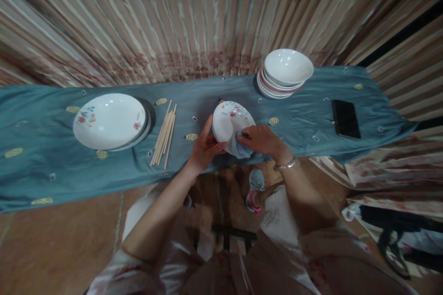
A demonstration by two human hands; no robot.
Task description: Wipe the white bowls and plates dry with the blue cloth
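Observation:
My left hand (205, 146) grips the left edge of a small white plate (223, 122) with flowers printed near its far rim. The plate is tilted up a little over the near part of the table. In my right hand (265, 140) is a light blue-grey cloth (241, 148), pressed against the plate's near right side. The fingers are closed on the cloth, and part of it hangs over the plate's near edge. Wooden chopsticks (164, 136) lie in a loose bundle to the left of my left hand.
A stack of larger flowered plates (110, 122) stands on the left. Several stacked white bowls (289, 67) stand at the back right, with a black phone (346, 119) farther right. A blue-green cloth (194, 166) covers the narrow table; a pleated curtain (194, 23) hangs behind it.

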